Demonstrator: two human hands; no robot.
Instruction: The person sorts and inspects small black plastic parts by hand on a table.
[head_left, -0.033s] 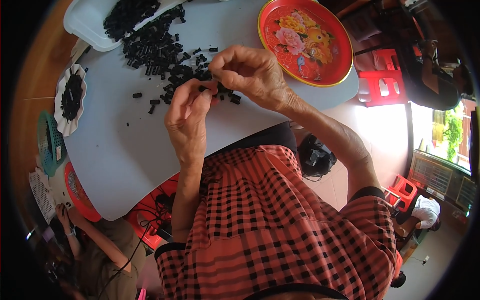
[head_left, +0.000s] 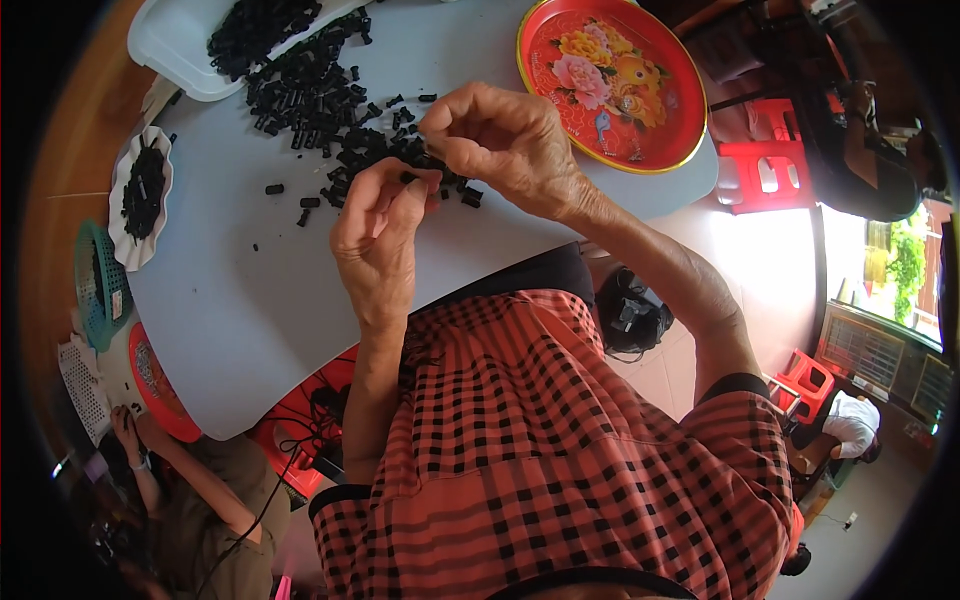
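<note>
My left hand (head_left: pixel 378 235) pinches a small black cylindrical part (head_left: pixel 408 178) between thumb and fingers, its end showing at the fingertips. Just to the right and a little farther off, my right hand (head_left: pixel 505 145) has thumb and forefinger pressed together. Whatever those fingertips hold is too small to make out. The two hands are close but apart, above the near edge of a heap of black plastic parts (head_left: pixel 305 105) on the pale grey table (head_left: pixel 240 330). A few loose parts (head_left: pixel 275 190) lie left of my left hand.
A white tub (head_left: pixel 165 50) with black pieces stands far left, a white scalloped dish (head_left: pixel 160 235) of thin black pieces below it. At the far right lies a red flowered tray (head_left: pixel 690 120). Another person's hands (head_left: pixel 130 430) show lower left, near a green basket (head_left: pixel 100 290).
The hands have shifted only very slightly; the left fingertips have turned a little around the black part. Both pinches stay closed.
</note>
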